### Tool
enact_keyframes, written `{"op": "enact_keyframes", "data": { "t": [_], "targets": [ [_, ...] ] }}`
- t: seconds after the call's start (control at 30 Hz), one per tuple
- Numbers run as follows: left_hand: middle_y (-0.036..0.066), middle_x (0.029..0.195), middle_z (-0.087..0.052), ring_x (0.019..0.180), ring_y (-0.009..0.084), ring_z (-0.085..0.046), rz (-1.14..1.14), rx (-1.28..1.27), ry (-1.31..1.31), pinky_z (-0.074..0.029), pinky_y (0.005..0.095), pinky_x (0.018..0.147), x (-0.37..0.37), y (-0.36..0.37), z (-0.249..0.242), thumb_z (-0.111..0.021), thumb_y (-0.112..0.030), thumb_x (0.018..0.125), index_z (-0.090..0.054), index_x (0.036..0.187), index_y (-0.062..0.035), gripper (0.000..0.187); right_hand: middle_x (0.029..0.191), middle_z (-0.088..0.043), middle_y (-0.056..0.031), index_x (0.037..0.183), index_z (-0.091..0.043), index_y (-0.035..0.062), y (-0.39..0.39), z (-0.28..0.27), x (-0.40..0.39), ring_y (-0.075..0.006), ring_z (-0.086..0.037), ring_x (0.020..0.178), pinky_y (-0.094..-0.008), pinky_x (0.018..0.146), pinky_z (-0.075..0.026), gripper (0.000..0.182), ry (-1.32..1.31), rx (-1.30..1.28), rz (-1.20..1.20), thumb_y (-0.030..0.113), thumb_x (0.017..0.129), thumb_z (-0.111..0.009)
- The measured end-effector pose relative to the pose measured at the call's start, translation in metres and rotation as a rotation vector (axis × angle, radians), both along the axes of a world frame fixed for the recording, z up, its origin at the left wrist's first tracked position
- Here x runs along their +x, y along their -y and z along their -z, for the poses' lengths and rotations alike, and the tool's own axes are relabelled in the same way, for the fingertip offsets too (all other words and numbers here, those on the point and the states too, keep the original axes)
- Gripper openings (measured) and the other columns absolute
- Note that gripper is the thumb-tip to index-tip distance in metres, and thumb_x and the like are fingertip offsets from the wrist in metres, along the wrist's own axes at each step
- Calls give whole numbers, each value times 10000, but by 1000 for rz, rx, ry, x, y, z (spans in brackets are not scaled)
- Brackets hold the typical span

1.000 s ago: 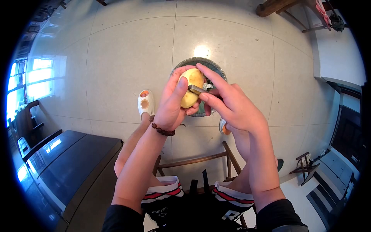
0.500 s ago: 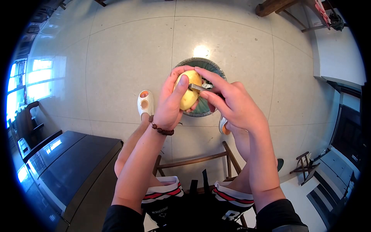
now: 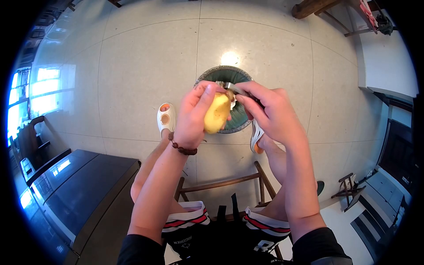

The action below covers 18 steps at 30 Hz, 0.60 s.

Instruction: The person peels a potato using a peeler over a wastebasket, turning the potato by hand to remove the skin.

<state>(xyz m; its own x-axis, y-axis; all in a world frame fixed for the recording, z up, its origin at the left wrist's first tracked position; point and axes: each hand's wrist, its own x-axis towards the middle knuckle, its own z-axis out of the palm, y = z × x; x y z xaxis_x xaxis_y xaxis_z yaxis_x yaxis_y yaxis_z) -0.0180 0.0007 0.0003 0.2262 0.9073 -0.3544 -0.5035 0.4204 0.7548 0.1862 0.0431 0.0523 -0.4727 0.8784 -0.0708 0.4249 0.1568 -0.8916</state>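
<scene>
My left hand (image 3: 192, 114) is wrapped round a pale yellow potato (image 3: 217, 116), its skin mostly gone and a brownish patch at the far end. In my right hand (image 3: 277, 114) is a small metal peeler (image 3: 231, 87), pinched between thumb and fingers. The peeler's head lies at the potato's far end, close to my left fingertips. Below both hands stands a round bin (image 3: 227, 68) with a green liner, and some pale scraps show inside it. My hands hide part of the bin.
A wooden stool (image 3: 223, 183) is under me, its rung behind my feet. My white shoes (image 3: 165, 118) flank the bin on the tiled floor (image 3: 145, 57). At the left stands a dark glossy table (image 3: 84, 185); wooden furniture legs (image 3: 311, 8) are at the upper right.
The peeler has moved away from me, from the potato's middle to its far end. My left hand has tilted the potato, and its near end now sits closer to me.
</scene>
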Motion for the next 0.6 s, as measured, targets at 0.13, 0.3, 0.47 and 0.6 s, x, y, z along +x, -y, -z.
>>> {"op": "enact_keyframes", "data": {
  "t": [0.13,0.3,0.47,0.6],
  "targets": [
    [128,1101,-683,817,229,-698,-50,-45,62,-560,327,596,10,0,-4,-403,-481,1141,-544,1321,-62,478,675,-643,-180,1139,-721,53,-1,0,4,-319,-627,563,-389,577,-501,182,17,-60,41,169,1006,-677],
    [115,1094,-687,849,231,-705,-161,-142,110,-570,347,620,4,-5,-4,-352,-580,1125,-567,1300,-48,600,624,-599,-190,905,-712,0,-3,-4,7,-333,-576,525,-398,538,-459,246,123,-67,62,231,989,-709],
    [112,1096,-687,879,224,-705,-122,-127,72,-570,352,645,3,-4,-3,-347,-606,1117,-576,1305,-42,637,569,-567,-188,739,-676,-20,-5,-10,7,-329,-550,495,-392,518,-435,416,282,-113,67,336,932,-773],
    [109,1102,-685,888,222,-706,-134,-127,78,-574,350,658,6,-4,-1,-384,-558,1124,-569,1347,-36,597,587,-608,-175,738,-680,-14,-3,-4,9,-333,-584,512,-401,533,-458,402,296,-74,60,329,919,-785]
  ]
}}
